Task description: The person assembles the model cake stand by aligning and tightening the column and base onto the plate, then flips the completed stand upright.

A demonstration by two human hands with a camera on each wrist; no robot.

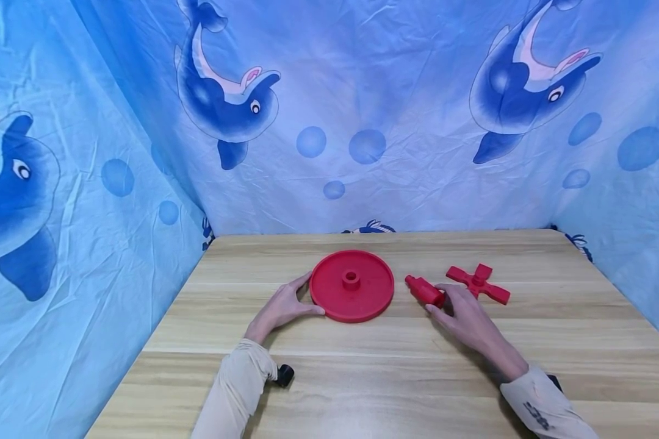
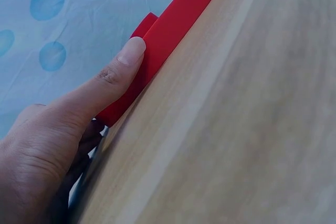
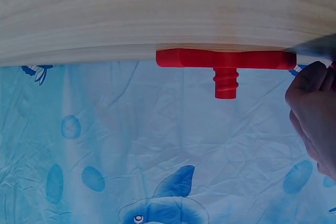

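Observation:
A red round disc [image 1: 373,291] with a raised rim and a hollow hub lies flat on the table. My left hand [image 1: 282,308] grips its left edge, thumb at the near side and fingers farther back; in the left wrist view the thumb [image 2: 113,74] presses against the red rim. To the right of the disc, my right hand [image 1: 465,318] pinches the near end of a red stepped cylinder [image 1: 425,291] with a narrow tip pointing away and left. Just beyond that hand lies a red four-armed cross piece [image 1: 479,281], whose threaded stub [image 3: 226,83] shows in the right wrist view.
The wooden table [image 1: 362,378] carries these red parts. Blue cloth walls [image 1: 428,183] printed with dolphins and bubbles stand behind it and along both sides. A small black object [image 1: 284,375] sits at the left sleeve cuff.

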